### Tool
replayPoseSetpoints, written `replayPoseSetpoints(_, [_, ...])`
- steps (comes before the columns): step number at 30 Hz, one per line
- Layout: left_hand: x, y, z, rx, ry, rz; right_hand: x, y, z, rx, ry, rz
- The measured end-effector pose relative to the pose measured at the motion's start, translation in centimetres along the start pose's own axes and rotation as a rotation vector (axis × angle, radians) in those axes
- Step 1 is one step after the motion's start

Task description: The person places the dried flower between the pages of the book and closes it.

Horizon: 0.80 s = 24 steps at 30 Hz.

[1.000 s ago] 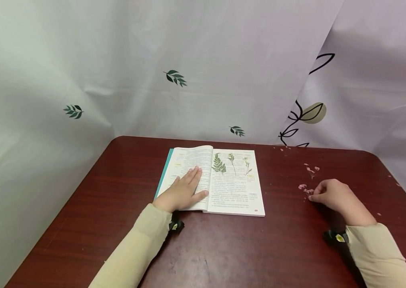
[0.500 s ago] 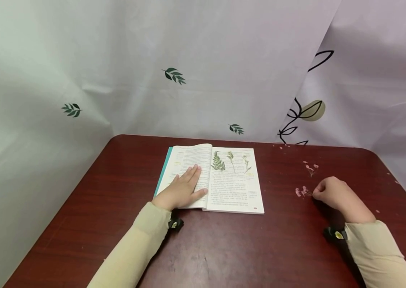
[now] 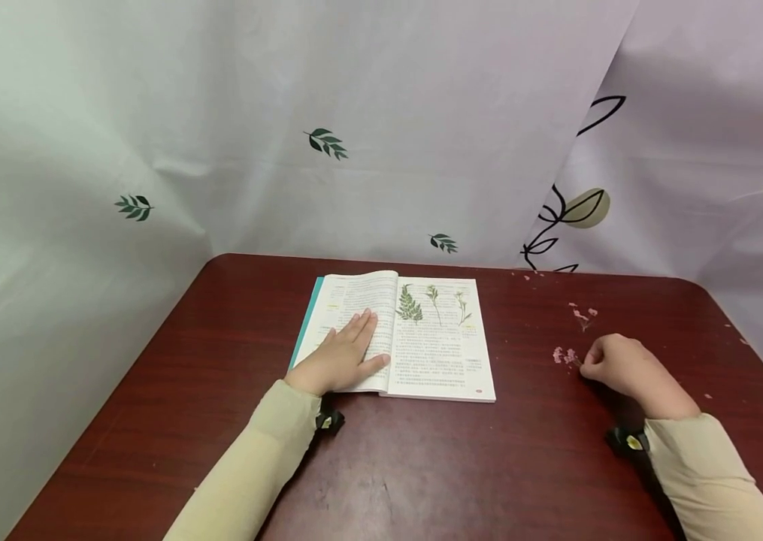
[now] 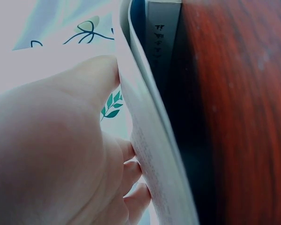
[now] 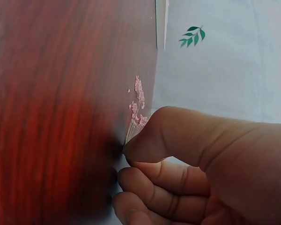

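Observation:
An open book (image 3: 438,361) lies on the dark red table (image 3: 422,466). A green fern (image 3: 410,304) and two thin pressed sprigs lie on its right page. My left hand (image 3: 347,353) rests flat on the left page with straight fingers; the left wrist view shows the palm (image 4: 61,150) against the page edges (image 4: 152,145). To the right of the book, my right hand (image 3: 584,366) pinches the stem end of a small pink dried flower sprig (image 3: 562,355) lying on the table. In the right wrist view, thumb and forefinger (image 5: 145,140) close on the sprig (image 5: 136,110).
More pink flower bits (image 3: 582,314) are scattered on the table beyond the right hand and near the right edge. White curtains with leaf prints (image 3: 327,143) hang close behind and to both sides of the table.
The right hand and the pink sprig have shifted slightly left. The left hand and the book have stayed put.

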<state>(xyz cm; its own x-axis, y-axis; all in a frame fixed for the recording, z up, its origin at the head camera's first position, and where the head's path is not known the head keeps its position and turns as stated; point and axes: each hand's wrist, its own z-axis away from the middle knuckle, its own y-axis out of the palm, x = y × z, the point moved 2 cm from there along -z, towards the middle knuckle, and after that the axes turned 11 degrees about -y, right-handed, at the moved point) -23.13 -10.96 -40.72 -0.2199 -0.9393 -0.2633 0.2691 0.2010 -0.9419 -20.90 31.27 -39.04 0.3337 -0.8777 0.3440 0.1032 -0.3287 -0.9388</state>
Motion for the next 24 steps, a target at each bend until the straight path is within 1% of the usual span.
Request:
replayPoseSetpoints(10, [0.22,0.34,-0.22,0.0,0.005,-0.002,0.07,-0.01,0.05,-0.044,-0.021,-0.007])
replayPoseSetpoints(17, [0.14,0.2,-0.12,-0.002,0.006,0.004,0.06,-0.31,-0.19,-0.112,-0.023,-0.008])
replayPoseSetpoints(24, [0.07,0.02,-0.03,-0.002,0.014,0.016,0.09,-0.29,-0.4,-0.147,-0.022,-0.066])
